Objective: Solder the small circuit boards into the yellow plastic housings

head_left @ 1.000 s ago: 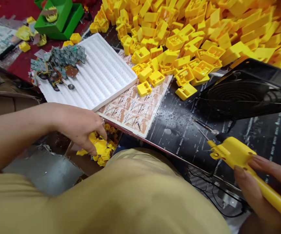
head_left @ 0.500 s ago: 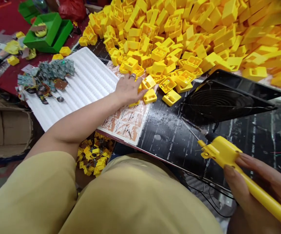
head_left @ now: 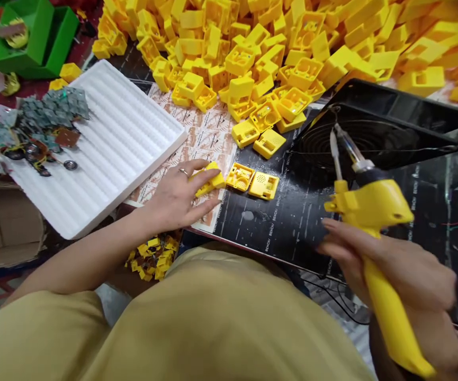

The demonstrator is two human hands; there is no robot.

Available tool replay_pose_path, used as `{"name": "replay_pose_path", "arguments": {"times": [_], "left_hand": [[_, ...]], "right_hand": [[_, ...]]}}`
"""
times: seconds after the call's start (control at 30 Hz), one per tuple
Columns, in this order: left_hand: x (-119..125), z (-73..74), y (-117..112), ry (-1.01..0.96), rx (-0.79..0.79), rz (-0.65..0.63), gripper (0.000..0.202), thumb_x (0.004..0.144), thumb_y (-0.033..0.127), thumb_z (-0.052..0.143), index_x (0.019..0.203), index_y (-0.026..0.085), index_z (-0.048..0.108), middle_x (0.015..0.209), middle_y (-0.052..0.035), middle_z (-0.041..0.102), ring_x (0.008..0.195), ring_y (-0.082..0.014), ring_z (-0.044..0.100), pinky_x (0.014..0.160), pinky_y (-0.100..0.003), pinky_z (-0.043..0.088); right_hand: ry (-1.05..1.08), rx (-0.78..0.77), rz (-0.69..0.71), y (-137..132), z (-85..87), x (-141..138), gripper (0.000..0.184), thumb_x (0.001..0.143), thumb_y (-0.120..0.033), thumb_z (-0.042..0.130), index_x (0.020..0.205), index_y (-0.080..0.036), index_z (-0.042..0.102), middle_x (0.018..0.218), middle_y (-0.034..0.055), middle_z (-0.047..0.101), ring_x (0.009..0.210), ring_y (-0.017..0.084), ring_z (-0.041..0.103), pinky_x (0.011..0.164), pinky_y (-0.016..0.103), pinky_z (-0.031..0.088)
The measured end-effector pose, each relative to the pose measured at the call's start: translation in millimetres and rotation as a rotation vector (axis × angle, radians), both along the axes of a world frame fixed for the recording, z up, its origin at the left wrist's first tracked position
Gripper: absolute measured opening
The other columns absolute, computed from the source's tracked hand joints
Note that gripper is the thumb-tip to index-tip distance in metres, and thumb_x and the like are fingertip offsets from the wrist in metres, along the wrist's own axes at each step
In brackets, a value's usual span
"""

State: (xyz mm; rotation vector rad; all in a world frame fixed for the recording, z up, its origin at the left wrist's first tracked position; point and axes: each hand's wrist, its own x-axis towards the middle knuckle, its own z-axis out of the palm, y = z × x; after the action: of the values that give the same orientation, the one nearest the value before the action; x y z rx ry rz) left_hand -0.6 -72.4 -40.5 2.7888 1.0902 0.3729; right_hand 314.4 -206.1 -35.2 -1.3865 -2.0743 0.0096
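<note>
My left hand [head_left: 181, 193] rests on the printed sheet [head_left: 208, 138] near the table's front edge, fingers pinched on a small yellow plastic housing [head_left: 212, 181]. Just right of it, two more yellow housing pieces [head_left: 252, 181] lie open side up on the black mat [head_left: 292, 222]. My right hand [head_left: 391, 270] grips the handle of a yellow soldering gun [head_left: 371, 211], its metal tip pointing up and away in front of the black fan [head_left: 371, 132].
A huge heap of yellow housings [head_left: 292, 42] fills the back of the table. A white foam tray [head_left: 109, 143] with circuit boards and small parts [head_left: 38, 121] lies at left. A green box [head_left: 34, 37] stands far left. Scrap yellow pieces [head_left: 153, 256] sit below the table edge.
My left hand has pulled back from the heap to the near edge with a housing. Two housings now lie on the mat. My right hand has raised the soldering gun, tip upward.
</note>
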Motion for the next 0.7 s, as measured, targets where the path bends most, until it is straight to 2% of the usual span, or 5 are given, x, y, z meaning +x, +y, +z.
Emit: {"name": "replay_pose_path", "arguments": {"times": [0.07, 0.17, 0.3, 0.53, 0.7], "left_hand": [[6, -5.9, 1, 0.046, 0.038, 0.008, 0.056, 0.096, 0.056, 0.051, 0.139, 0.019, 0.050, 0.142, -0.0181, 0.055, 0.129, -0.0312, 0.055, 0.106, -0.049, 0.048], [18, -12.9, 10, 0.078, 0.041, 0.027, 0.045, 0.095, 0.047, 0.054, 0.128, 0.016, 0.056, 0.132, -0.0181, 0.062, 0.113, -0.0304, 0.064, 0.096, -0.046, 0.053], [23, -17.1, 17, -0.073, -0.077, 0.006, 0.029, 0.092, 0.039, 0.060, 0.109, 0.017, 0.055, 0.127, -0.0152, 0.066, 0.105, -0.0237, 0.067, 0.086, -0.036, 0.055], [16, -25.9, -9, -0.051, 0.067, -0.203, 0.027, 0.097, 0.045, 0.055, 0.095, 0.018, 0.060, 0.114, -0.0102, 0.072, 0.126, -0.0297, 0.059, 0.119, -0.059, 0.032], [23, -12.5, -15, 0.089, 0.058, -0.177, 0.037, 0.098, 0.041, 0.054, 0.125, 0.016, 0.059, 0.115, -0.0108, 0.074, 0.111, -0.0277, 0.065, 0.121, -0.062, 0.026]], "right_hand": [[-0.095, 0.078, 0.089, 25, -2.1, -11, 0.031, 0.094, -0.016, 0.066, 0.123, -0.026, 0.060, 0.079, -0.0033, 0.070, 0.062, 0.012, 0.067, 0.064, 0.019, 0.056], [-0.139, 0.091, 0.219, 62, -18.9, -26, 0.029, 0.094, -0.031, 0.068, 0.118, -0.018, 0.059, 0.104, 0.0097, 0.073, 0.097, 0.025, 0.072, 0.087, 0.036, 0.060], [-0.194, 0.062, 0.187, 83, -37.8, -33, 0.028, 0.095, -0.034, 0.067, 0.117, -0.019, 0.061, 0.103, 0.0110, 0.073, 0.102, 0.028, 0.071, 0.084, 0.038, 0.061], [0.012, 0.035, 0.032, 35, -26.2, -48, 0.028, 0.095, -0.027, 0.065, 0.120, -0.019, 0.054, 0.092, 0.0033, 0.074, 0.074, 0.016, 0.072, 0.066, 0.024, 0.058], [0.040, 0.026, 0.090, 22, -36.8, -55, 0.020, 0.098, -0.016, 0.058, 0.117, -0.020, 0.054, 0.091, -0.0008, 0.074, 0.069, 0.011, 0.070, 0.067, 0.019, 0.056]]}}
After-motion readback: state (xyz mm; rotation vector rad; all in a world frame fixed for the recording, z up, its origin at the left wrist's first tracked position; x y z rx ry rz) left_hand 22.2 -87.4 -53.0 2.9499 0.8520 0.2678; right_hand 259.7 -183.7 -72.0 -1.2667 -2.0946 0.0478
